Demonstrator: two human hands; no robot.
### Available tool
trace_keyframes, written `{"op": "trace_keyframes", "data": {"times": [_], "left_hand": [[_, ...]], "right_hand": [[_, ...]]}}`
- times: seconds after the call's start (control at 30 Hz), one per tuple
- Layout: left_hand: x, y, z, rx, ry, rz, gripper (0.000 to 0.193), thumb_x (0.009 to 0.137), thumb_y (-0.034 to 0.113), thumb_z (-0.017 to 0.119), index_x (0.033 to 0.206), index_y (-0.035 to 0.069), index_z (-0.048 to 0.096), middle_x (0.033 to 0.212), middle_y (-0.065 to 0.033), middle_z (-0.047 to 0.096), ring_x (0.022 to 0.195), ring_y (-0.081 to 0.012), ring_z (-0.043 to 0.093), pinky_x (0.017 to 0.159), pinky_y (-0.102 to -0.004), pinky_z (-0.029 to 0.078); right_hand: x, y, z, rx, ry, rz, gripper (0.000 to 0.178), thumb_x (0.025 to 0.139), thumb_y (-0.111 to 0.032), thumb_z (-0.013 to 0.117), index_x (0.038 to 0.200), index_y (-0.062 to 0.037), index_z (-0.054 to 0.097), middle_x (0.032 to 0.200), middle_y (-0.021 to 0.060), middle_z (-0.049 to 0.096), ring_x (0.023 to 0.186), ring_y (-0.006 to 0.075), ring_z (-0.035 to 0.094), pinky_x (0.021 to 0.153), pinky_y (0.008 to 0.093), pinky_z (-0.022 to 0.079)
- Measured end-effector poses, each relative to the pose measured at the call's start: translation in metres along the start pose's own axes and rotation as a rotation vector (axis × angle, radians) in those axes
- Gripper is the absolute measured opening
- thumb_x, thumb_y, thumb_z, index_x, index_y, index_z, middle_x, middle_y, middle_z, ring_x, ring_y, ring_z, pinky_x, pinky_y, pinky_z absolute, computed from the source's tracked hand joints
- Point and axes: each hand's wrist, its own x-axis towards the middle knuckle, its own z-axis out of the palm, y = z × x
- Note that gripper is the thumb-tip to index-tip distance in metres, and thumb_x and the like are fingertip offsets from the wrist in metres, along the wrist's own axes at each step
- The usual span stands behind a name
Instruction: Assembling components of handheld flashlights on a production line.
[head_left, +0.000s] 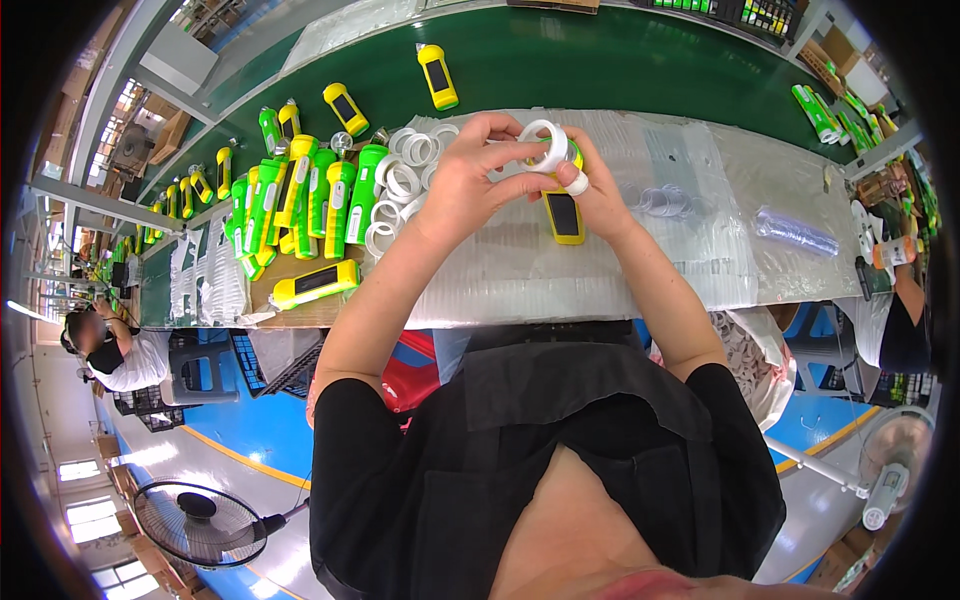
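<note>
My left hand (475, 175) pinches a white plastic ring (557, 150) between thumb and fingers. The ring sits at the head end of a yellow flashlight (578, 238) with a dark panel on its side. My right hand (598, 195) is wrapped round that flashlight, and a white wrap covers one of its fingertips. Whether the ring is seated on the head cannot be told. Left of my left hand lie several loose white rings (402, 182). Beside them is a pile of green and yellow flashlights (312, 190).
One yellow-green flashlight (315, 285) lies at the bench's near left. Clear discs (665, 201) and a clear stacked roll (795, 232) lie on the right. A green conveyor belt (560, 70) runs beyond, bearing more flashlights (437, 78). Another person (130, 350) sits far left; a fan (200, 520) stands lower left.
</note>
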Motion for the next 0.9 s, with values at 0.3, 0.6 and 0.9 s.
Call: {"op": "trace_keyframes", "data": {"times": [0.3, 0.6, 0.9], "left_hand": [[0.01, 0.007, 0.0, 0.093, -0.092, 0.106, 0.036, 0.069, 0.021, 0.084, 0.101, 0.009, 0.072, 0.107, -0.0075, 0.057, 0.091, -0.0224, 0.063, 0.075, -0.0323, 0.054], [0.013, 0.02, 0.034, 0.123, -0.113, 0.041, 0.045, 0.069, 0.027, 0.086, 0.101, 0.009, 0.06, 0.097, -0.007, 0.066, 0.081, -0.0205, 0.065, 0.071, -0.0303, 0.054], [0.013, 0.021, 0.043, 0.015, -0.114, 0.036, 0.043, 0.073, 0.026, 0.084, 0.099, 0.008, 0.056, 0.089, -0.0077, 0.067, 0.076, -0.0226, 0.065, 0.067, -0.0329, 0.054]], "right_hand": [[-0.004, -0.029, -0.028, -0.44, 0.072, -0.23, 0.046, 0.084, -0.022, 0.076, 0.123, -0.0059, 0.056, 0.117, 0.0068, 0.061, 0.106, 0.0168, 0.06, 0.094, 0.0335, 0.048], [0.022, -0.129, -0.047, -1.129, -0.502, -0.112, 0.043, 0.075, -0.012, 0.076, 0.114, -0.0027, 0.059, 0.098, 0.0079, 0.058, 0.084, 0.0211, 0.057, 0.075, 0.0322, 0.049], [0.029, -0.146, -0.03, -1.286, -0.568, 0.13, 0.046, 0.068, -0.014, 0.08, 0.107, 0.0003, 0.06, 0.086, 0.0095, 0.059, 0.068, 0.0216, 0.058, 0.062, 0.0338, 0.05]]}}
